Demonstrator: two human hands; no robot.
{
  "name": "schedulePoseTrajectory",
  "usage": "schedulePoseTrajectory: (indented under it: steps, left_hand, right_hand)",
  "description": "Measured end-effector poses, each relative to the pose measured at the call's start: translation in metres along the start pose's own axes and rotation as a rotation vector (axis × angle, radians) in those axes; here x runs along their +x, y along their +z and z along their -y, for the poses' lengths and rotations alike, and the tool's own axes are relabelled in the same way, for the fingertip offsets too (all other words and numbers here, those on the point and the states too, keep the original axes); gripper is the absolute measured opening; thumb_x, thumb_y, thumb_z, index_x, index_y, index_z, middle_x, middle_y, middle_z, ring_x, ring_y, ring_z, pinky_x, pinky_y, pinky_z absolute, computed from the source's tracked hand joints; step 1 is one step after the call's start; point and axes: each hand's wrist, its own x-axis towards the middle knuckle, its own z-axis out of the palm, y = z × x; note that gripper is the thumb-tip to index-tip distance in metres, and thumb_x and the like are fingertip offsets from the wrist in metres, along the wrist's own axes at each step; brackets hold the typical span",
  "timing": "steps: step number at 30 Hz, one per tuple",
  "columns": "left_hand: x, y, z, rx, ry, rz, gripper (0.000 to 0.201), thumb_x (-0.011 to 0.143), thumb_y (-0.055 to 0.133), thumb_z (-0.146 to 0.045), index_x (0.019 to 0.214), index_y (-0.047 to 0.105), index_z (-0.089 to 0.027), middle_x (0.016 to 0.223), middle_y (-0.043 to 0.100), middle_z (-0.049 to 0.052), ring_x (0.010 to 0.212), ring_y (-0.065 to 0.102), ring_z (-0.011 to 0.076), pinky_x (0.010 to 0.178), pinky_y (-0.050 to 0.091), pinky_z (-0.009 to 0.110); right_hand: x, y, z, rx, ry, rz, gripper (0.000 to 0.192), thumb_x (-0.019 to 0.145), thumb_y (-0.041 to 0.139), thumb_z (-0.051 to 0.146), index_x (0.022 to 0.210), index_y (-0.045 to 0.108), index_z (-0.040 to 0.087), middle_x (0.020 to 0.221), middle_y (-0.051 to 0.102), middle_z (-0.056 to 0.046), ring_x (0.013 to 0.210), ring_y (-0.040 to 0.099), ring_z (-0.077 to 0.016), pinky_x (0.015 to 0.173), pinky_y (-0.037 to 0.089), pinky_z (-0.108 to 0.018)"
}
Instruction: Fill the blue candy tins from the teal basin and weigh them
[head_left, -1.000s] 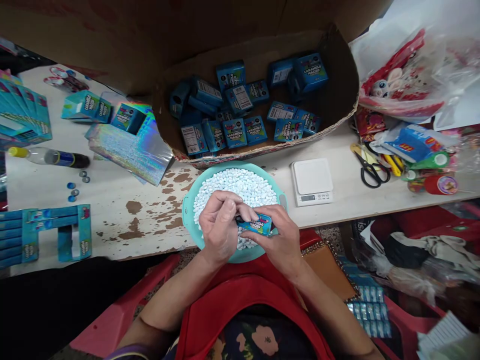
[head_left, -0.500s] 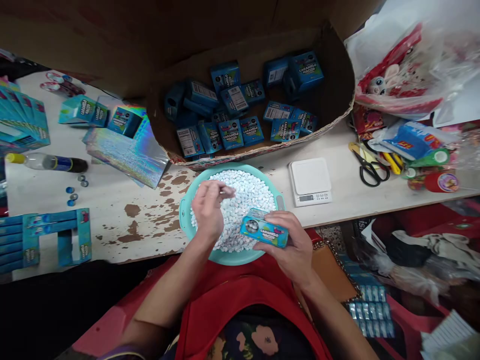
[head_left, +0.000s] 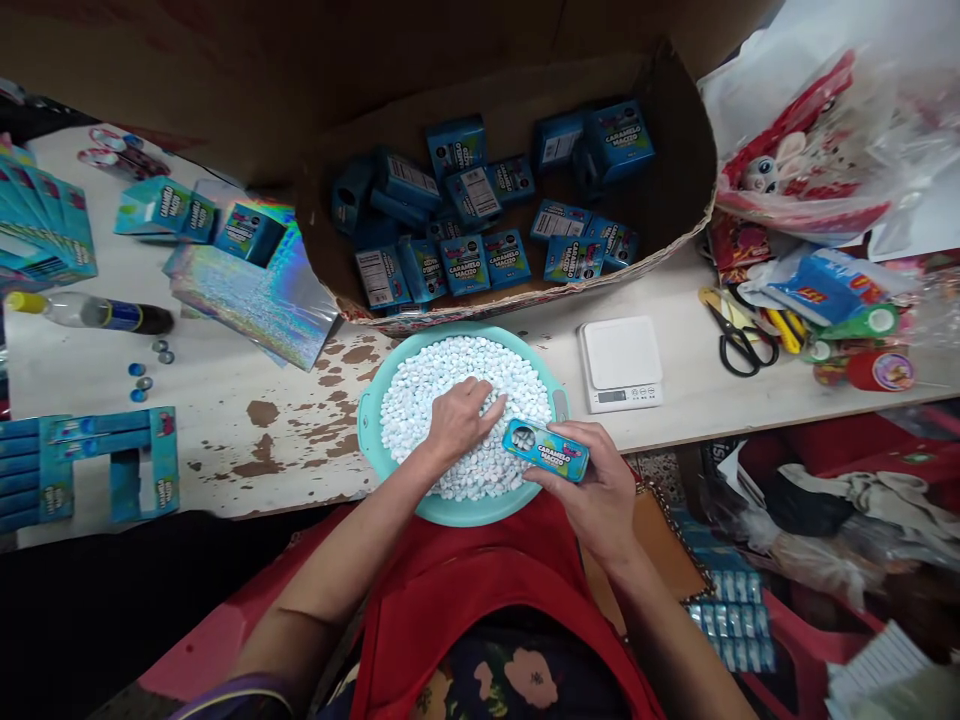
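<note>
Two hands over round teal plastic bowl (head_left: 369, 432) w/ small white candy pellets (head_left: 442, 375): left hand (head_left: 459, 420) fingers curled, dipping into pellets; right hand (head_left: 596, 487) pinches small blue cardboard candy box (head_left: 545, 450), long axis left-right, open end just beside left fingers.

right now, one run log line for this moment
left hand: in white candies, teal bowl | right hand: grip on open blue box | scale: right of bowl

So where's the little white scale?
In the head view the white scale sits on the table, just right of the teal bowl of white candies, with the black scissors farther right.
</note>
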Motion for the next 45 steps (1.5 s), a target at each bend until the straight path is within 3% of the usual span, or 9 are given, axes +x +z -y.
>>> schedulePoseTrajectory:
  steps: [4, 8, 12, 17, 21, 27, 45]
  left_hand:
    - [-0.001, -0.013, -0.008, -0.498, -0.286, -0.158, 0.022, 0.077, 0.066, -0.037, 0.066, 0.061, -0.018, 0.061, 0.057, -0.001, 0.059, 0.052, 0.0130, 0.062, 0.041, 0.024]
    - [-0.004, -0.045, -0.037, -1.107, -0.575, -0.116, 0.026, 0.079, 0.065, -0.038, 0.067, 0.056, -0.017, 0.053, 0.050, -0.004, 0.041, 0.042, 0.0079, 0.042, 0.031, 0.021]
    - [-0.007, -0.071, -0.067, -1.433, -0.576, -0.119, 0.021, 0.078, 0.064, -0.035, 0.072, 0.054, -0.018, 0.054, 0.050, -0.003, 0.039, 0.043, 0.0069, 0.037, 0.030, 0.019]
    - [-0.009, -0.073, -0.081, -1.431, -0.392, -0.288, 0.023, 0.076, 0.063, -0.040, 0.074, 0.057, -0.018, 0.064, 0.060, 0.002, 0.057, 0.060, 0.0142, 0.056, 0.051, 0.028]
    - [-0.009, -0.068, -0.080, -1.394, -0.348, -0.399, 0.028, 0.078, 0.063, -0.037, 0.062, 0.053, -0.017, 0.064, 0.055, 0.000, 0.058, 0.059, 0.0131, 0.060, 0.051, 0.029]
    - [-0.008, -0.070, -0.080, -1.353, -0.351, -0.415, 0.027, 0.080, 0.066, -0.031, 0.061, 0.053, -0.017, 0.063, 0.054, -0.001, 0.056, 0.058, 0.0118, 0.056, 0.048, 0.027]
    - [-0.008, -0.070, -0.088, -1.177, -0.298, -0.449, 0.030, 0.086, 0.065, -0.034, 0.066, 0.051, -0.017, 0.056, 0.054, -0.003, 0.051, 0.059, 0.0116, 0.053, 0.047, 0.025]
  right_hand:
    - [0.000, 0.000, 0.006, -0.021, -0.005, 0.009, 0.039, 0.070, 0.083, 0.035, 0.104, 0.066, 0.025, 0.098, 0.065, -0.003, 0.091, 0.066, -0.0198, 0.078, 0.056, -0.034]
    - [-0.001, 0.005, 0.011, -0.070, -0.026, 0.035, 0.039, 0.071, 0.082, 0.034, 0.106, 0.064, 0.026, 0.100, 0.064, -0.003, 0.092, 0.065, -0.0189, 0.078, 0.056, -0.032]
    - [0.002, 0.017, 0.018, -0.151, -0.101, 0.110, 0.039, 0.074, 0.080, 0.039, 0.107, 0.064, 0.025, 0.098, 0.067, -0.004, 0.091, 0.065, -0.0209, 0.079, 0.055, -0.035]
    - [0.010, 0.031, 0.026, -0.205, -0.177, 0.201, 0.034, 0.077, 0.076, 0.041, 0.105, 0.066, 0.023, 0.095, 0.069, -0.006, 0.089, 0.065, -0.0227, 0.078, 0.054, -0.037]
    - [0.011, 0.034, 0.028, -0.207, -0.169, 0.177, 0.037, 0.075, 0.077, 0.042, 0.105, 0.065, 0.022, 0.094, 0.069, -0.007, 0.089, 0.064, -0.0231, 0.078, 0.054, -0.037]
    - [0.012, 0.037, 0.029, -0.196, -0.173, 0.181, 0.037, 0.077, 0.076, 0.043, 0.106, 0.065, 0.023, 0.095, 0.068, -0.006, 0.089, 0.064, -0.0225, 0.078, 0.053, -0.037]
    - [0.013, 0.040, 0.028, -0.100, -0.144, 0.142, 0.039, 0.074, 0.079, 0.039, 0.106, 0.064, 0.024, 0.096, 0.068, -0.004, 0.090, 0.063, -0.0213, 0.079, 0.053, -0.036]
